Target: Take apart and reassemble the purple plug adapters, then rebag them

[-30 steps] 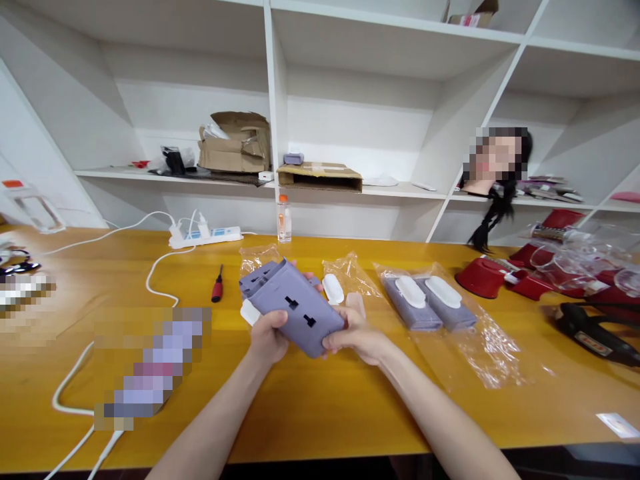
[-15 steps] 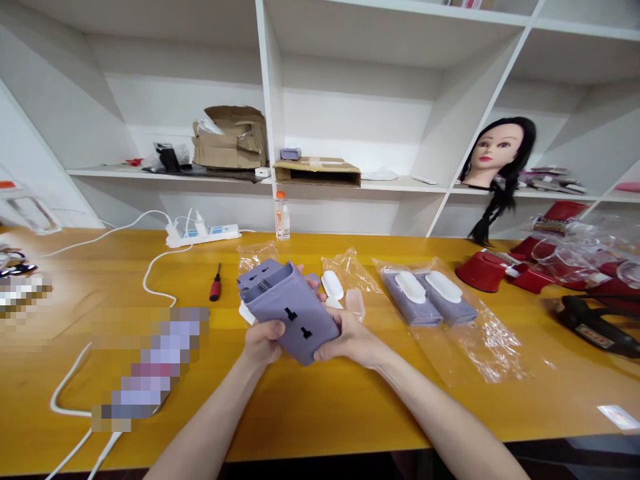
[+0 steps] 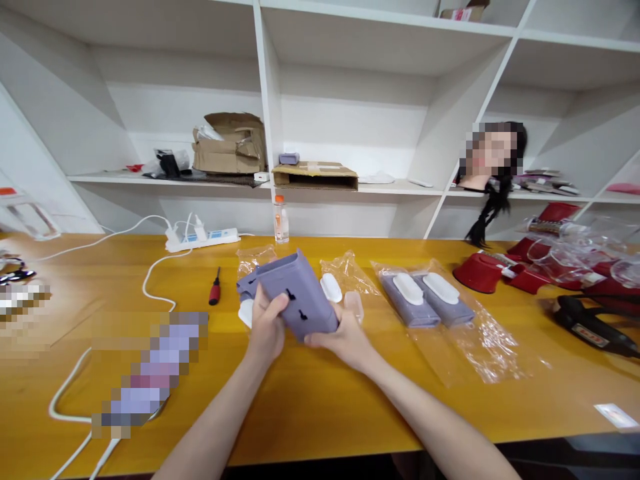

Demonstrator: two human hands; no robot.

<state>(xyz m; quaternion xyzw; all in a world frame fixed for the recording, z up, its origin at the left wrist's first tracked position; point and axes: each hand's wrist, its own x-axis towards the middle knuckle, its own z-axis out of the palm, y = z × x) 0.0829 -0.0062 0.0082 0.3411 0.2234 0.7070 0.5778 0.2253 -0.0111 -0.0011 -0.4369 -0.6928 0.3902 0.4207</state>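
A purple plastic case (image 3: 305, 293) with two black keyhole slots is held tilted above the table, its long open side upward. My left hand (image 3: 267, 325) grips its left side, thumb across the slotted face. Around the lower right corner, my right hand (image 3: 347, 337) is closed with its thumb on the near edge. Behind the case, on the left, lies another purple slotted part (image 3: 247, 285), partly covered. White oval pieces (image 3: 331, 287) and a translucent lid-like piece (image 3: 354, 307) lie just beyond my right hand.
Two bagged purple cases (image 3: 414, 308) with white oval tops lie to the right. A red-handled screwdriver (image 3: 215, 292), a power strip (image 3: 203, 240) and a small bottle (image 3: 281, 220) stand or lie farther back. Red parts (image 3: 480, 272) and a black tool (image 3: 593, 323) occupy the right.
My left hand has shifted up along the case's left side. The case has turned, and the spring seen inside its open side is out of sight now.
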